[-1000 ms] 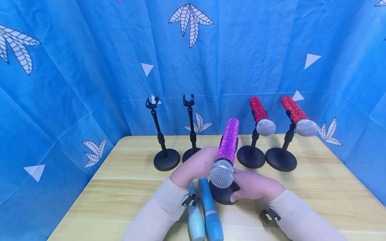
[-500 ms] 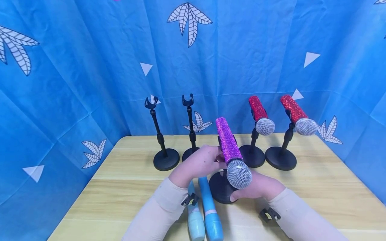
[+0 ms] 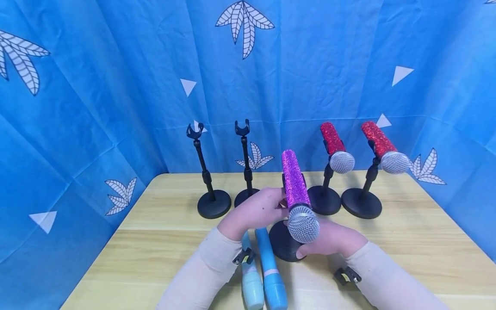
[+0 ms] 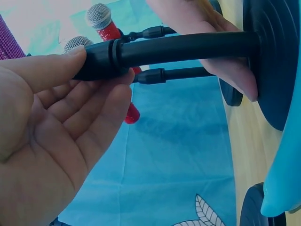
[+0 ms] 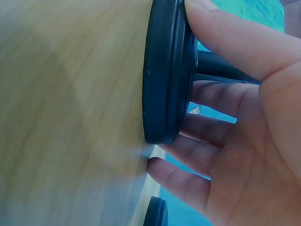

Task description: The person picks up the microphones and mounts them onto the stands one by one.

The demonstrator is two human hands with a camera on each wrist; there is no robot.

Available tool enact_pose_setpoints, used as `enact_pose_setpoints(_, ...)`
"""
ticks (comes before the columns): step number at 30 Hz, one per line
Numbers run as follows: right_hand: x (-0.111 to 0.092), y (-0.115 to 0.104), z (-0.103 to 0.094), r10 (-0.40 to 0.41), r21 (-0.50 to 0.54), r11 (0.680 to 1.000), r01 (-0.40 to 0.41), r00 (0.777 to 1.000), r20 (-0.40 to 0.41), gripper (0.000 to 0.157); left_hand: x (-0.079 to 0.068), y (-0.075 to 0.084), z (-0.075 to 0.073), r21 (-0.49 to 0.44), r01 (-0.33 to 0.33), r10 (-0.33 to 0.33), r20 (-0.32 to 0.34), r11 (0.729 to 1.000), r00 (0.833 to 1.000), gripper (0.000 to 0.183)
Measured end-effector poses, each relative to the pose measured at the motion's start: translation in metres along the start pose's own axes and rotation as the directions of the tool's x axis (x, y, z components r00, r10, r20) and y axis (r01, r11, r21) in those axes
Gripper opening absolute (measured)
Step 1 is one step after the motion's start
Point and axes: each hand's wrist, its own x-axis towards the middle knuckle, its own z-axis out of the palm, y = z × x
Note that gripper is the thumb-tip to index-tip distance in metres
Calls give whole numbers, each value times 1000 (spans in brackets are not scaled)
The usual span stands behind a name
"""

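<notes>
A sparkly purple microphone (image 3: pixel 295 183) with a silver mesh head lies in the clip of a black microphone stand (image 3: pixel 284 247), its head tilted down toward me. In the left wrist view my left hand (image 4: pixel 51 113) pinches the thick collar at the top of the stand's pole between thumb and fingers. Low down, my right hand (image 3: pixel 329 237) holds the stand's round base (image 5: pixel 167 75), thumb over its top and fingers around its side. The microphone's head hides part of the right hand in the head view.
Two stands with red glitter microphones (image 3: pixel 332 140) (image 3: pixel 379 140) stand at the back right. Two bare stands (image 3: pixel 205 172) (image 3: pixel 246 161) stand back left. A pale teal microphone (image 3: pixel 252 286) and a blue microphone (image 3: pixel 271 269) lie on the wooden table (image 3: pixel 155 241) beside my left forearm. Blue curtain (image 3: pixel 321 64) surrounds the table.
The purple microphone's head has swung to the right, then slightly back left, while its tail moved left. Both hands have stayed at the stand.
</notes>
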Motion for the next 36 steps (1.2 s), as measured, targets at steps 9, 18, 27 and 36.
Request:
enact_pose_setpoints(9, 1, 0, 0, -4, -19, 1000, 4, 1000, 0, 83, 2, 3, 1, 30, 9, -8, -46, 1000, 999, 26)
enact_pose_setpoints(18, 2, 1, -1, 14, -16, 1000, -14, 1000, 8, 86, 3, -5, 3, -56, -14, 13, -13, 998, 1000, 27)
enact_pose_setpoints(27, 5, 1, -3, 18, -18, 1000, -18, 1000, 5, 93, 4, 2, 1, -6, 38, -39, -70, 999, 997, 27)
enact_pose_setpoints(36, 2, 1, -1, 34, -29, 999, -34, 999, 10, 90, 2, -6, 0, -60, -26, 24, -30, 998, 999, 23)
